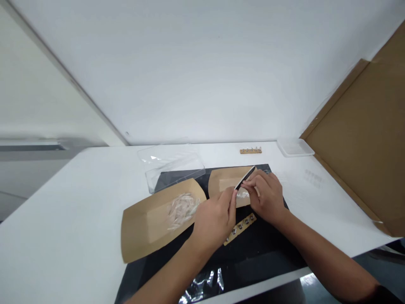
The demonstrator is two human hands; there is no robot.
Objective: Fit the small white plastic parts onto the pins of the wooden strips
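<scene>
My left hand (217,215) is closed and grips the lower end of a thin black strip with a pale edge (249,173). My right hand (267,194) has its fingers pinched together against the strip's side; anything small between them is hidden. Below the hands, a tan cardboard strip with several shiny metal pieces (240,226) lies on a black mat (253,253). Behind the hands sits a small brown paper tray (218,178) with little clear or whitish bits. Beside my left hand, a larger brown paper tray (136,228) holds a heap of slender clear plastic pieces (182,209).
Clear plastic lids or boxes (177,166) lie behind the trays. Another tan strip with small pieces (250,150) rests near the wall. A shallow translucent container (295,147) is at the back right, next to a large upright cardboard sheet (363,139).
</scene>
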